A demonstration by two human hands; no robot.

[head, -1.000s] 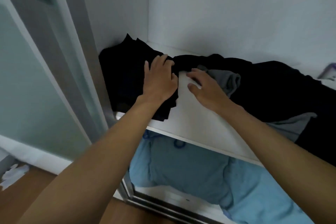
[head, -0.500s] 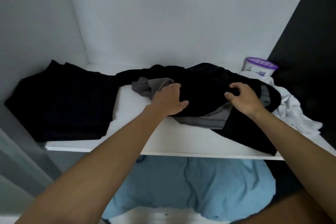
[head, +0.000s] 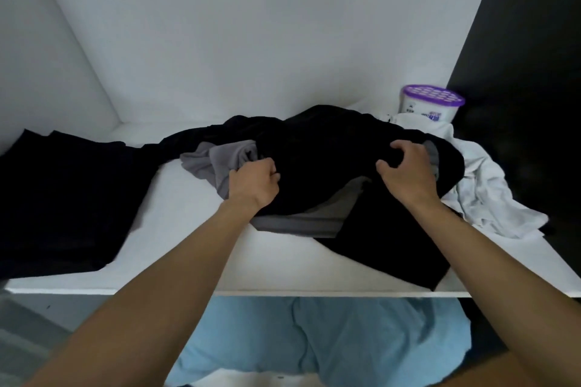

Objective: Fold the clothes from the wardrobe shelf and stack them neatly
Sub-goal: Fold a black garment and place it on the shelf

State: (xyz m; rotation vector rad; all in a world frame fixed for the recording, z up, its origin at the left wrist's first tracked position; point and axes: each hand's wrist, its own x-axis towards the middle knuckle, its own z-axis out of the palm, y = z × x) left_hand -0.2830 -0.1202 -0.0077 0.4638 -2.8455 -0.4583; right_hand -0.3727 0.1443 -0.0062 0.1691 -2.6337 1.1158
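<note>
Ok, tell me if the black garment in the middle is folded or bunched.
Bunched: the black garment lies crumpled over a grey garment; left hand and right hand grip it.

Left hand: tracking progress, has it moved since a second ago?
Yes: left hand went rightward, off the folded black stack, and grips the crumpled clothes.

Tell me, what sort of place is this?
Probably inside a wardrobe: a white shelf boxed in by white walls, a heap of dark clothes gripped by the left hand and right hand, and a purple-lidded tub in the corner.
</note>
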